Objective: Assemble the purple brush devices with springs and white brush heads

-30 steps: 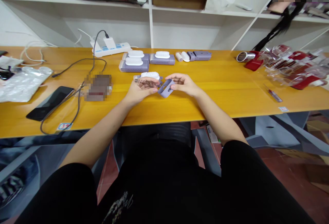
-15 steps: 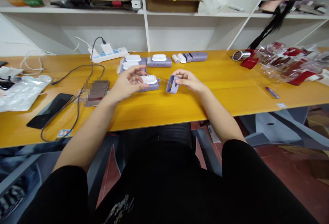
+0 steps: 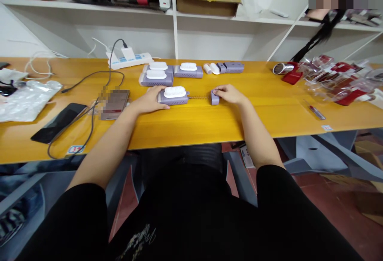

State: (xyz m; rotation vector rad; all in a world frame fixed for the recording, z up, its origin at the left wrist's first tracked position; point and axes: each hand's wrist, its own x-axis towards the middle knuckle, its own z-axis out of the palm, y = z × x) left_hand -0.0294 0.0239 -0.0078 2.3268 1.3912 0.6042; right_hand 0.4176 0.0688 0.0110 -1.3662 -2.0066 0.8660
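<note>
My left hand (image 3: 152,100) is wrapped round the left end of a purple brush body (image 3: 176,100), thumb along its front side. On that body sits a white oval bristle pad (image 3: 175,91). A thin coil spring (image 3: 199,97) stretches across the tabletop from the body's right end towards a small purple cap (image 3: 214,98). My right hand (image 3: 228,93) pinches this cap, which stands on the table. Behind them are several similar purple brushes with white pads (image 3: 188,70).
Small white parts (image 3: 214,68) and a purple casing (image 3: 234,68) lie at the back. A phone (image 3: 58,123), cables, a brown object (image 3: 115,104) and a power strip (image 3: 130,60) are at left. Red and clear plastic parts (image 3: 332,79) and a pen-like tool (image 3: 317,112) lie right.
My left hand has come down onto the brush body's left end. My right hand has moved right and lowered the cap to the table, and the spring now lies straight between them.
</note>
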